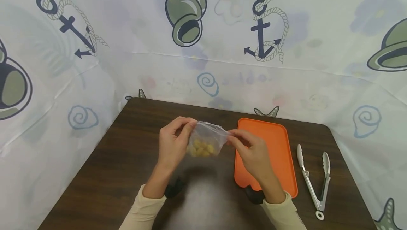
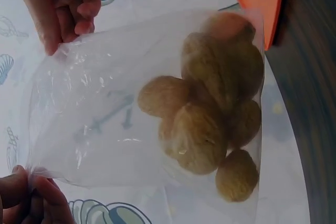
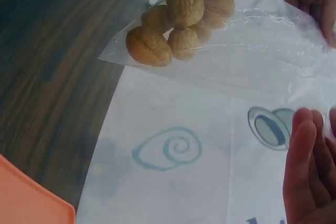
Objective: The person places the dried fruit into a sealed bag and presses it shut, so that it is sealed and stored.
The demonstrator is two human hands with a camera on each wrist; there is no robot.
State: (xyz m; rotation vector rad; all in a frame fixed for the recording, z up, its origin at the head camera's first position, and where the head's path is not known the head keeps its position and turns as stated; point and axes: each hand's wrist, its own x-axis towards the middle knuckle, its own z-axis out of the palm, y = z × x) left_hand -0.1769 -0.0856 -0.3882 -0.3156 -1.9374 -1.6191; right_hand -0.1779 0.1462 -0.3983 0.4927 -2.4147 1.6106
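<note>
A clear plastic bag (image 1: 208,134) hangs above the table with several walnuts (image 2: 197,137) gathered at its bottom. My left hand (image 1: 175,141) pinches the left top corner of the bag between thumb and fingers. At the opposite top corner, my right hand (image 1: 252,152) pinches the edge, so the mouth is stretched between both hands. Seen in the right wrist view, the walnuts (image 3: 184,9) are tan and wrinkled, clustered in the lower end of the bag. Whether the bag's mouth is sealed cannot be told.
An orange tray (image 1: 279,163) lies on the dark wooden table (image 1: 117,159), partly beneath my right arm. To its right rest metal tongs (image 1: 306,177) with their arms spread apart. A white cloth (image 1: 143,21) printed with anchors and shells hangs around the table.
</note>
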